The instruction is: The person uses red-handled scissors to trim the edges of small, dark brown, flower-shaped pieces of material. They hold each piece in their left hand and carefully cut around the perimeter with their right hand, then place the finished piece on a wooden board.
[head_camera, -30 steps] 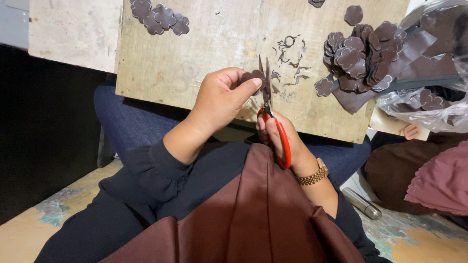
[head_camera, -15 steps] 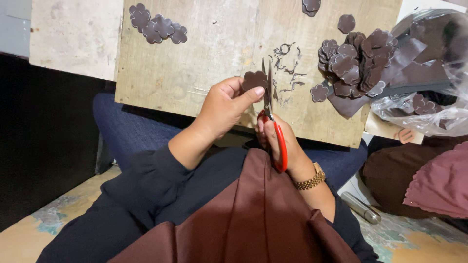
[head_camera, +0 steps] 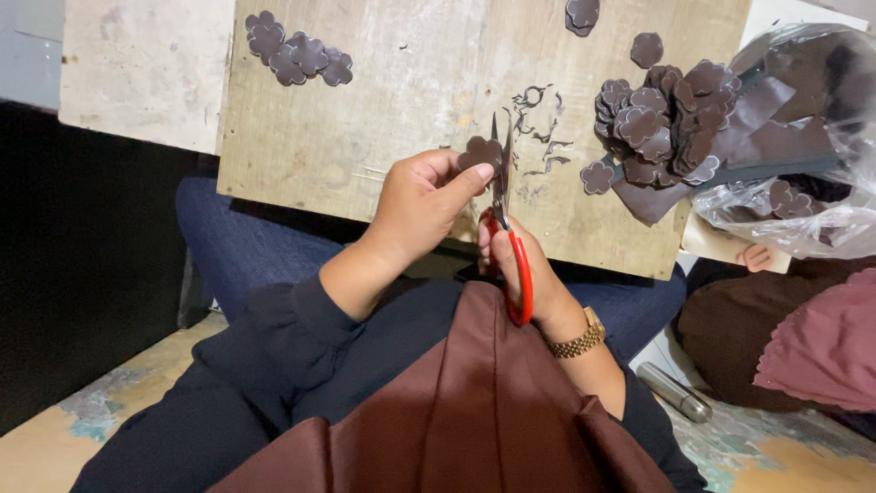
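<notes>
Head view: left hand (head_camera: 415, 196) pinches flower cutout (head_camera: 479, 152) (right hand (head_camera: 525, 269) grips scissors (head_camera: 506, 228)).

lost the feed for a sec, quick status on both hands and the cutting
Left hand pinches a brown flower cutout. Right hand works red-handled scissors, blades at the cutout's edge. Trimmings on the wooden board; nothing blocking.

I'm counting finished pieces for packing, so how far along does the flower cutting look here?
Done: a big heap of cut brown flowers and a smaller cluster lie on the wooden board, with trimmings beside them. In hand: the left hand pinches one flower piece while the right hand works red-handled scissors. Left: uncut brown strips in the plastic bag.
</notes>
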